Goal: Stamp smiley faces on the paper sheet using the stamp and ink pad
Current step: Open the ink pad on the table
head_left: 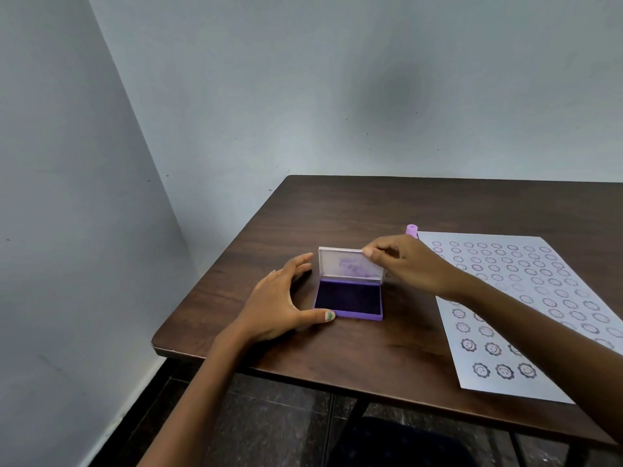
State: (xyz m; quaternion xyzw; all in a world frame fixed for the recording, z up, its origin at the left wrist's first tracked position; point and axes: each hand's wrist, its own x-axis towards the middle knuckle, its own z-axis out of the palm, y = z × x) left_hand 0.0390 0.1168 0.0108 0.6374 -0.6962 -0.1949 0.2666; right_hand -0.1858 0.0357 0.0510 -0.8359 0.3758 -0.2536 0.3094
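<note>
Left hand spread, thumb touching ink pad base; right hand pinching upright lid.

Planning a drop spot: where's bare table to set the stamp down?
Free: far table behind the ink pad up to the wall, and the near strip between pad and front edge. Crowded: right side under the paper sheet; both hands flank the pad.

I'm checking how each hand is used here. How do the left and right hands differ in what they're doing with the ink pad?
The left hand is spread open, its thumb against the ink pad base's front corner. The right hand pinches the top edge of the upright lid. Both touch the same case; neither holds the stamp.
</note>
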